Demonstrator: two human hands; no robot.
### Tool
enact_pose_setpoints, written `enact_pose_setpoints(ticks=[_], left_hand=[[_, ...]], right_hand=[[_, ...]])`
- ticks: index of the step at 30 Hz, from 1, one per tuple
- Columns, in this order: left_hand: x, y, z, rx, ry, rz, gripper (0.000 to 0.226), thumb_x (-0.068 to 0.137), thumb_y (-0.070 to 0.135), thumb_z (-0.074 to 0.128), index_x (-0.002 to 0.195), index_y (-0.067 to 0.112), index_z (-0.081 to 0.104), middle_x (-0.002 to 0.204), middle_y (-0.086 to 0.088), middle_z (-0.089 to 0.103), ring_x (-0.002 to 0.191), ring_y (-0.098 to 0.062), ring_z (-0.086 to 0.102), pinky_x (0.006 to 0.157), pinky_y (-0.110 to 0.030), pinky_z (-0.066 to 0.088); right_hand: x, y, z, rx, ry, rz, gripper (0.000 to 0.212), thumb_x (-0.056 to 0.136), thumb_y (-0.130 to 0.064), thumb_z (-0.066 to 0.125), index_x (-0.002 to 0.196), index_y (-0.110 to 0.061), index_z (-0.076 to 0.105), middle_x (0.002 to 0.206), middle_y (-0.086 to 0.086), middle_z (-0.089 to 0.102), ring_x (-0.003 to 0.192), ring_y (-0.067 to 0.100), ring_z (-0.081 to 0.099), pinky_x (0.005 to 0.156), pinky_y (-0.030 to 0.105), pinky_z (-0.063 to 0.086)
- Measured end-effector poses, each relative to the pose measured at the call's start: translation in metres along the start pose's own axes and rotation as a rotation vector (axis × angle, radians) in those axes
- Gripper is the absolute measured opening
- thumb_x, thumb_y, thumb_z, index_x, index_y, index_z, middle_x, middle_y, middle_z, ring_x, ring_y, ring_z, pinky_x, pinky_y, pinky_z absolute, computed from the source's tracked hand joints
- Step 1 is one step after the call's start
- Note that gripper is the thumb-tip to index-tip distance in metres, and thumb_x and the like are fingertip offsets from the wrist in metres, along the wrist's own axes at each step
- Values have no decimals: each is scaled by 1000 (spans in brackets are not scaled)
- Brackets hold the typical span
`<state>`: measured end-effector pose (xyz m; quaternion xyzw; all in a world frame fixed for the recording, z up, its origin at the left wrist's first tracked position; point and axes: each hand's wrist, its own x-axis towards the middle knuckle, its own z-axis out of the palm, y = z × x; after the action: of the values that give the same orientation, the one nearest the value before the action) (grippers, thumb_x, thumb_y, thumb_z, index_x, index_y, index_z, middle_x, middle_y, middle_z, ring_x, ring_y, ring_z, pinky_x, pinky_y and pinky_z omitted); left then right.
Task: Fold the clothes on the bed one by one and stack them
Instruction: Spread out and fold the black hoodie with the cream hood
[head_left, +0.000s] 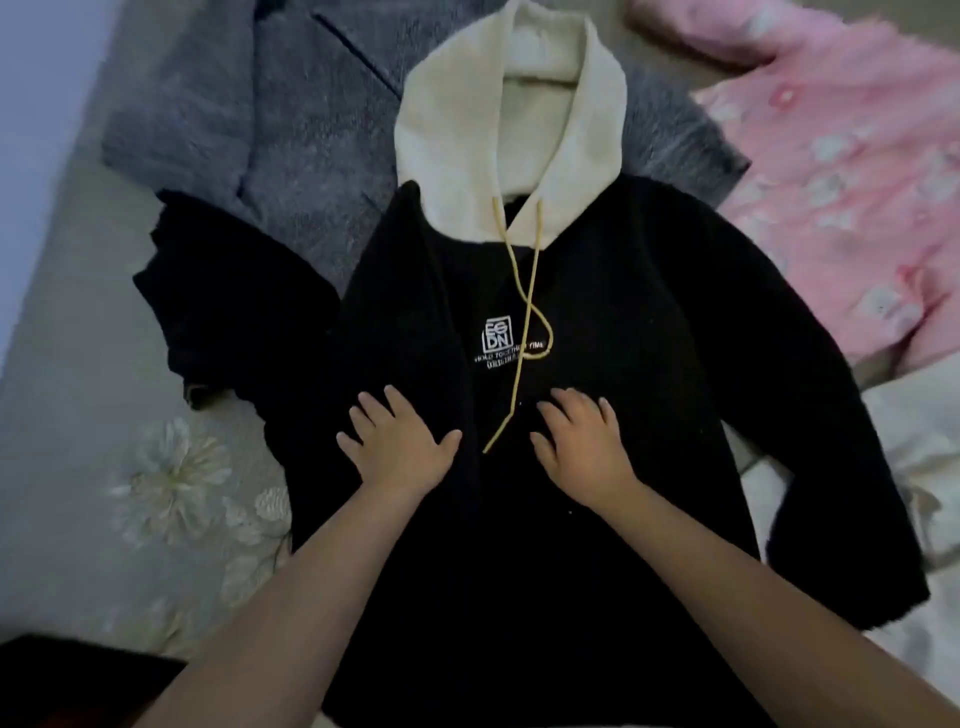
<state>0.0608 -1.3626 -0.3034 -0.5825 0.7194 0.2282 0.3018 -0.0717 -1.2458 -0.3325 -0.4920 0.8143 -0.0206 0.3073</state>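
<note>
A black hoodie (597, 338) lay face up in the middle of the bed (67, 426), its cream hood (457, 130) pointing away from the person and its yellow drawstring (524, 332) trailing down across a white printed logo (498, 340) on the chest. The left hand (397, 447) rested flat on the hoodie's front just left of the drawstring, fingers straight and spread, gripping nothing. The right hand (582, 441) lay flat on the cloth just right of the drawstring, fingers likewise extended and holding nothing. The two hands were apart, with the drawstring's lower end between them. The hoodie's right sleeve (852, 499) stretched out and down toward the bed's edge; the left sleeve looked folded in over the body, though the dark cloth made that hard to judge. A dark garment (223, 301) lay bunched beside the hoodie's left shoulder. A grey garment (249, 119) lay spread under the hood, and a pink patterned garment (841, 171) lay to the right.
</note>
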Motion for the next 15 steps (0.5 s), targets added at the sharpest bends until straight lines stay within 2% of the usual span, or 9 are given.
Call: enact_pose_setpoints(ticks=[2, 3, 5, 6, 8, 10, 13, 15], left_hand=[[-16, -18, 29, -32, -32, -17, 87, 90, 53, 43, 147, 7, -3, 154, -19, -4, 143, -32, -1, 113, -49, 9], [-22, -30, 41, -31, -26, -8, 84, 91, 51, 42, 147, 8, -2, 154, -17, -4, 143, -31, -1, 113, -49, 10], [-28, -46, 56, -16, 1, 35, 79, 93, 49, 41, 148, 10, 1, 155, -16, -4, 143, -30, -2, 113, -48, 11], [-30, -55, 59, -18, 17, 42, 78, 93, 49, 41, 148, 11, 2, 155, -16, -4, 143, -30, -3, 113, -48, 10], [-33, -72, 60, -57, 103, 13, 78, 92, 48, 44, 148, 12, 4, 154, -17, -3, 143, -31, -4, 113, -49, 9], [-34, -87, 57, -176, 179, -47, 82, 89, 44, 52, 148, 10, 5, 153, -21, 3, 142, -34, 5, 113, -49, 14], [-28, -99, 51, -482, 208, -86, 81, 87, 30, 60, 147, 6, 11, 143, -22, 31, 131, -34, 36, 104, -41, 34], [-23, -105, 48, -493, 230, -39, 69, 89, 23, 58, 145, 4, 21, 136, -19, 45, 125, -31, 44, 100, -38, 38]], right_hand=[[-32, -5, 30, -15, -27, -27, 51, 89, -38, 32, 115, -8, 64, 126, 9, 58, 124, 27, 49, 106, 54, 20], [-47, -9, 39, -19, -45, -35, 63, 84, -43, 20, 112, -9, 65, 125, 7, 59, 124, 26, 50, 105, 54, 13], [-68, -6, 52, 7, -150, -16, 86, 73, -48, -2, 127, -13, 54, 141, 1, 43, 138, 18, 29, 104, 48, -11], [-76, -4, 55, 24, -189, -3, 87, 73, -50, -5, 133, -15, 48, 147, -1, 34, 142, 15, 19, 104, 46, -16], [-83, -2, 56, -5, -197, 2, 66, 89, -48, 6, 138, -19, 41, 152, -5, 23, 143, 10, 8, 109, 46, -15], [-84, -6, 52, -1, -227, 39, 46, 99, -40, 24, 139, -20, 38, 152, -7, 22, 143, 9, 8, 112, 47, -10], [-79, -19, 54, 70, -143, 89, 46, 97, -41, 34, 136, -17, 43, 145, -3, 36, 139, 13, 23, 115, 44, -2], [-72, -39, 55, 155, -77, 89, 52, 95, -45, 37, 137, -15, 42, 139, 0, 45, 132, 15, 37, 114, 39, 12]])
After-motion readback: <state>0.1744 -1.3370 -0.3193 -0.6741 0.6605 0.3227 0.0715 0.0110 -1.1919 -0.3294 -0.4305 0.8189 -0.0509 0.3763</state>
